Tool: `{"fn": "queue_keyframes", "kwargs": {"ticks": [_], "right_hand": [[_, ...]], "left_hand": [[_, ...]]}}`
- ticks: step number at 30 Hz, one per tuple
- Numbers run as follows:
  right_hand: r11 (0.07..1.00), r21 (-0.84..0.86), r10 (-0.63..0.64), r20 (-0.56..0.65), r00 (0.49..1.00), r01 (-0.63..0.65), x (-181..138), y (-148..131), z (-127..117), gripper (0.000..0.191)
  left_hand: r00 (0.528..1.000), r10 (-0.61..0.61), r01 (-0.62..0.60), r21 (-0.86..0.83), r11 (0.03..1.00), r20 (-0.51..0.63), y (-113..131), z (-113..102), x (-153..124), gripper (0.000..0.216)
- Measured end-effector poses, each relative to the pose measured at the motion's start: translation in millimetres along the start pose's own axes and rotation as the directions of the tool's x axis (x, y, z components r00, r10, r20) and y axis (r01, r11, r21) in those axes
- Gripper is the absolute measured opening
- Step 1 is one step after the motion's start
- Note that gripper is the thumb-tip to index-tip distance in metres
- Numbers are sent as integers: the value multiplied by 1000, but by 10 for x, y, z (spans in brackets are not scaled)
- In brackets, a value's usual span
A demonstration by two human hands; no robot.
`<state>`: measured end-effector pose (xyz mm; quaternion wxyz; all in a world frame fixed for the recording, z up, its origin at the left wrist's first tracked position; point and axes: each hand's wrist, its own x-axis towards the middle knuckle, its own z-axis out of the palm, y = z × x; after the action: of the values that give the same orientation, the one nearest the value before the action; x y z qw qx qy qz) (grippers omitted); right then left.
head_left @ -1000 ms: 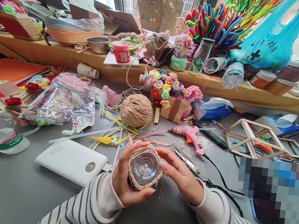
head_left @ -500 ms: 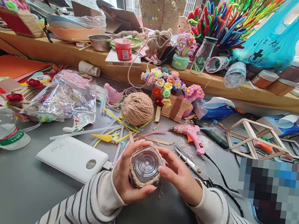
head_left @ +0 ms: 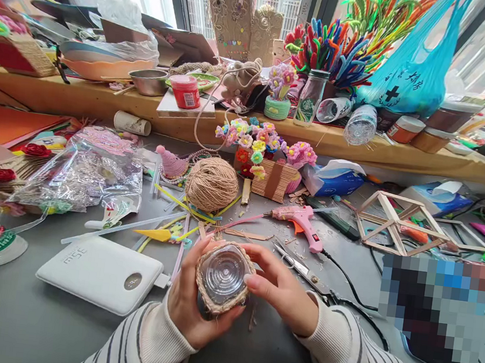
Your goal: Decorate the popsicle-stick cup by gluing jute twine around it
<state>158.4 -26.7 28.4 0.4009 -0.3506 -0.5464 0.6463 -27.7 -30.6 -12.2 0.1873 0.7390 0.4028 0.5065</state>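
Note:
Between my two hands is a small clear squarish jar [head_left: 224,276], its ringed end facing me and twine wound around its edge. My left hand [head_left: 192,302] wraps it from the left and below, the thumb along the lower edge. On the right side, my right hand [head_left: 280,289] grips it with fingers at the top edge and thumb on the near face. Beyond my hands sits a ball of twine [head_left: 212,183]. A pink glue gun [head_left: 298,222] lies to the right of it, with scissors [head_left: 302,269] closer to my right hand.
A white power bank [head_left: 101,273] with a plugged cable lies left of my hands. Wooden stick frames [head_left: 400,224] and a phone-like dark object, partly blurred, are at the right. Yarn flowers [head_left: 256,139] stand behind; a cluttered shelf [head_left: 93,101] runs along the window.
The view has shifted slightly, so most things appear further left. The jar has turned a little in my hands, showing more of its ringed end. Both hands still hold it.

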Motion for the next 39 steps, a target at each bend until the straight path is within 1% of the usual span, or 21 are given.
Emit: {"fn": "queue_keyframes", "kwargs": {"ticks": [5,9,12,14,16,18,19,20,21,22,23,26,27,28,29,31,32,34,35,37,39], "right_hand": [[1000,3,-11,-5,1000,11,4,-15,1,49],[999,32,2,11,1000,-2,17,-15,-9,50],[1000,-1,9,6,1000,-9,33,-16,-32,52],[998,-58,-5,9,1000,5,36,-43,-68,54],[994,-102,-24,10,1000,25,20,-111,-132,57],[990,-136,-48,-20,999,45,-19,-218,-224,58],[984,-169,-74,-49,996,64,-46,-280,-277,56],[951,-286,-154,-111,982,116,-76,-343,-334,52],[901,-414,-225,-182,957,132,-106,-403,-392,47],[837,-537,-275,-247,929,105,-134,-456,-450,43],[811,-581,-280,-277,919,72,-157,-498,-506,41],[734,-680,-270,-301,914,-7,-187,-546,-636,41],[699,-714,-261,-300,918,-35,-183,-534,-661,39],[660,-749,-249,-298,921,-63,-172,-509,-676,35],[619,-781,-235,-293,927,-90,-157,-473,-679,30],[542,-831,-193,-271,943,-128,-120,-382,-658,16],[511,-848,-160,-250,955,-136,-101,-334,-636,12],[468,-872,-97,-215,972,-146,-69,-254,-576,11],[455,-879,-73,-200,977,-146,-59,-226,-539,11],[453,-882,-33,-164,986,-131,-53,-202,-452,12],[489,-868,7,-102,995,-92,-66,-210,-350,14]], "left_hand": [[999,-33,34,31,999,-28,-28,4,-7,93],[999,24,-22,64,998,-23,-13,-1,36,93],[999,43,-42,31,999,-22,-5,21,63,92],[999,41,-41,-13,999,-24,-16,20,76,93],[998,7,-12,-98,995,-57,-29,-22,96,91],[984,-116,74,-284,956,-132,-13,-110,133,83],[954,-249,161,-419,894,-165,14,-165,159,79],[910,-375,221,-559,799,-176,54,-220,190,78],[859,-480,254,-667,700,-177,107,-269,224,73],[816,-559,280,-746,604,-146,167,-309,259,67],[777,-614,293,-786,545,-136,229,-336,293,61],[700,-690,267,-830,490,-182,357,-341,363,62],[694,-697,270,-832,484,-181,365,-326,367,64],[695,-699,280,-833,477,-167,352,-308,361,64],[708,-691,294,-827,479,-148,322,-290,345,64],[752,-650,316,-805,503,-111,223,-254,293,63],[787,-603,298,-777,555,-128,167,-235,263,65],[865,-460,221,-672,707,-199,70,-194,213,77],[896,-397,195,-630,752,-197,39,-170,198,82],[928,-334,171,-603,779,-167,21,-116,198,88],[917,-355,167,-632,757,-183,52,-60,239,86]]}}
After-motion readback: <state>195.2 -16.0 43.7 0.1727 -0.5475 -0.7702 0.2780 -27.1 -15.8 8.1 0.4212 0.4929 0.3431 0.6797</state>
